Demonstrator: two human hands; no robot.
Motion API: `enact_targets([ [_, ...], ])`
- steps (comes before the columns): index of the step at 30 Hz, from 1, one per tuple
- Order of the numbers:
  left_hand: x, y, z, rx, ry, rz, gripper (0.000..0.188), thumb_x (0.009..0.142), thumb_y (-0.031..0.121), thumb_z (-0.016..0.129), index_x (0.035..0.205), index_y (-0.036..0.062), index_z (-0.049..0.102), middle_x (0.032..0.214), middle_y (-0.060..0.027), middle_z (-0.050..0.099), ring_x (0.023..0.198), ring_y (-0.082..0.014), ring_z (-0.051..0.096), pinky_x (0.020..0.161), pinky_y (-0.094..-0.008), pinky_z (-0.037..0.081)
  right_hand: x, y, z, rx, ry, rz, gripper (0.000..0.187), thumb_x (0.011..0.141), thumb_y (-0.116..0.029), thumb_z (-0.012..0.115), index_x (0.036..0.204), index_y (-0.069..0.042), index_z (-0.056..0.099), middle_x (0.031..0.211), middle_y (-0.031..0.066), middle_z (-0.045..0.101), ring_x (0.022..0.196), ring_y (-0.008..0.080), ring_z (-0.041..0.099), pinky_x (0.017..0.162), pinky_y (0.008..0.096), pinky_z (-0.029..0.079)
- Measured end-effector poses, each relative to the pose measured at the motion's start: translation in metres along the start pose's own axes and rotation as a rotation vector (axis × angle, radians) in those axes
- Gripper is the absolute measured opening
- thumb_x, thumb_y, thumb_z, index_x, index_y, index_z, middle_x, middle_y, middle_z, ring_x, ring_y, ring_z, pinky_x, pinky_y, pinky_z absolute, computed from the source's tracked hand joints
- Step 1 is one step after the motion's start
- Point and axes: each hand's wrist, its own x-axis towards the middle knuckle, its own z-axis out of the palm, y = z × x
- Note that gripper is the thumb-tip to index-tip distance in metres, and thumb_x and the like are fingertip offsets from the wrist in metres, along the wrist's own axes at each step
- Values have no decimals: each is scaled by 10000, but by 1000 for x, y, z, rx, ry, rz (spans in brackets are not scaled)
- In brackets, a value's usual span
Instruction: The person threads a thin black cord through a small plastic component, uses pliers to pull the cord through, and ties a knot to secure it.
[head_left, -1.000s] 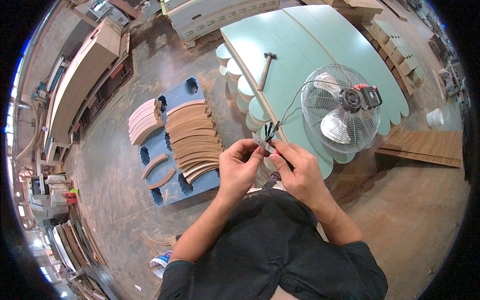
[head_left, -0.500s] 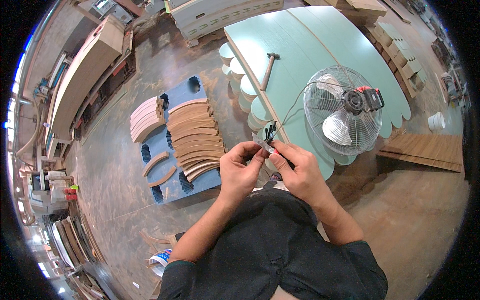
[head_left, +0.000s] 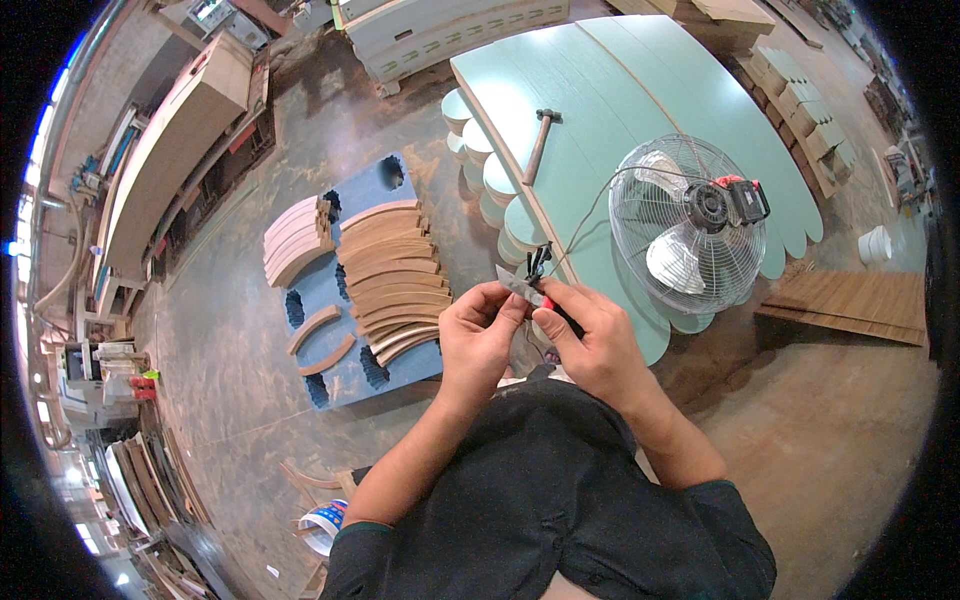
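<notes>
My right hand (head_left: 600,342) is closed around the black-and-red handle of a knife (head_left: 517,285). Its flat grey blade points up and to the left. Thumb and fingers of my left hand (head_left: 478,335) pinch the blade near its middle. Both hands are close together in front of my body. Just beyond the knife hangs a dark bundle of cord (head_left: 539,260) at the edge of the pale green panels (head_left: 600,90); whether it touches my fingers I cannot tell.
A large fan (head_left: 690,222) and a hammer (head_left: 540,147) lie on the green panels. On the left, stacked curved wooden pieces (head_left: 390,255) rest on a blue block (head_left: 365,190). Brown boards (head_left: 850,307) and a white bucket (head_left: 875,245) are at right, another bucket (head_left: 323,527) at lower left.
More of the blade now shows above my left fingers, its tip farther up and left. Both hands keep nearly the same place and hold.
</notes>
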Motion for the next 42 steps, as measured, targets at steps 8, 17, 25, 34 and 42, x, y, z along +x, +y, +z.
enact_targets([
  [8, 4, 1, -12, -175, -74, -120, 131, 1026, 61, 664, 1092, -50, 686, 944, -49, 722, 824, -99, 646, 773, -259, 544, 2, 4, -3, -12, -51, -54, 337, 992, -247, 681, 1204, 14, 666, 909, 177, 686, 836, 396, 654, 734, 470, 518],
  [17, 4, -2, -23, -189, -106, -200, 198, 995, 73, 704, 1172, -15, 700, 975, -41, 730, 805, -87, 613, 726, -243, 502, 3, 0, -1, -60, -51, -75, 307, 992, -250, 680, 1169, 1, 667, 901, 167, 684, 838, 392, 659, 735, 474, 526],
  [25, 0, 1, -21, -54, -82, -122, 133, 994, 83, 709, 1091, -7, 720, 914, -32, 732, 769, -81, 630, 699, -242, 505, 2, 3, 3, -31, -76, -50, 310, 986, -253, 688, 1153, 7, 664, 932, 182, 703, 855, 405, 670, 735, 477, 536],
  [34, 0, 1, -23, -62, -30, -104, 148, 997, 98, 717, 1096, -11, 721, 924, -39, 743, 786, -83, 660, 692, -229, 510, 7, 8, 7, -9, -84, -106, 334, 973, -256, 722, 1177, 3, 670, 921, 177, 700, 837, 378, 673, 744, 454, 546],
  [42, -6, 7, -12, 94, -17, 48, 225, 1012, 99, 714, 1167, -62, 689, 995, -80, 753, 903, -102, 698, 823, -251, 565, 8, -1, 7, 283, 57, 124, 346, 920, -129, 813, 1229, -28, 692, 857, 87, 697, 764, 125, 629, 727, 299, 541],
])
